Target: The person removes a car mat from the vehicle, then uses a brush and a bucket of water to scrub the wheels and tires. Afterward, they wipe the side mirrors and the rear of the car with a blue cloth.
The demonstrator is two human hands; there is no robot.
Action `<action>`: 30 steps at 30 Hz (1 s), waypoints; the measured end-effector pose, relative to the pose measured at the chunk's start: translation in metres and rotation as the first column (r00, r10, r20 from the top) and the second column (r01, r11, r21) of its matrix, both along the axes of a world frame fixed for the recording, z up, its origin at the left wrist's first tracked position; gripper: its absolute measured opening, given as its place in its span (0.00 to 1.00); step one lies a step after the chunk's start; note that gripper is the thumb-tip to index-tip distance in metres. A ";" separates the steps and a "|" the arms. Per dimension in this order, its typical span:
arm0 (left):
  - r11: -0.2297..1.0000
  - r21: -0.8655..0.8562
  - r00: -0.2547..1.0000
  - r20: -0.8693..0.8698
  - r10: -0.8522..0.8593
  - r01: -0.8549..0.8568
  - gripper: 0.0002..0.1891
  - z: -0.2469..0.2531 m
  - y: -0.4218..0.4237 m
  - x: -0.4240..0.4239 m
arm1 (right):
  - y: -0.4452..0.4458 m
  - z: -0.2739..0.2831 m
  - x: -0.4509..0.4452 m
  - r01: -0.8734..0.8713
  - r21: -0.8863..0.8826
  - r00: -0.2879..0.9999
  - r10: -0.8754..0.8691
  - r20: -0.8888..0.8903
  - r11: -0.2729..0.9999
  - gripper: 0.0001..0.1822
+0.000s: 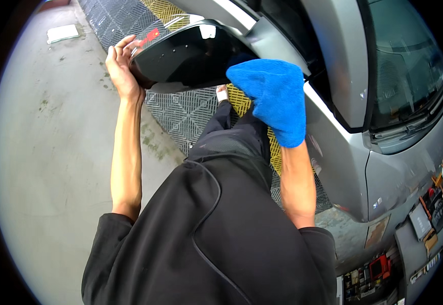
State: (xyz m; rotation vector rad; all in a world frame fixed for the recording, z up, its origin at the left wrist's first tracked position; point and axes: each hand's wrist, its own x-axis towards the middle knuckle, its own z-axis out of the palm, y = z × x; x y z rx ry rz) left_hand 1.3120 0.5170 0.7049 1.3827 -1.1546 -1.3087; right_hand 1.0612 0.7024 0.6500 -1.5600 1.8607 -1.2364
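A car's side mirror [183, 57] with dark glass juts out from the door of a grey car [339, 164]. My left hand [124, 72] is at the mirror's outer end, the thumb side against its edge and the fingers curled behind the housing. A blue microfibre cloth [275, 91] covers my right hand [282, 110], whose fingers are hidden. The cloth lies by the mirror's inner lower corner, near the door; whether it touches the glass is not plain. A small red sticker [153, 34] shows near the mirror's upper left edge.
Grey and yellow slatted floor tiles [183, 110] lie under the mirror beside a concrete floor [53, 152]. A folded white cloth [63, 33] is on the concrete. The car's windscreen [408, 61] is at the right. Lower right, a cluttered grey bench [416, 253] holds tools and boxes.
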 end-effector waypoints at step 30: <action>0.902 0.180 0.916 -0.161 -0.367 0.392 0.30 0.000 -0.013 0.023 | -0.007 -0.052 0.197 0.511 -0.067 0.702 -0.461 -0.544 0.857 0.27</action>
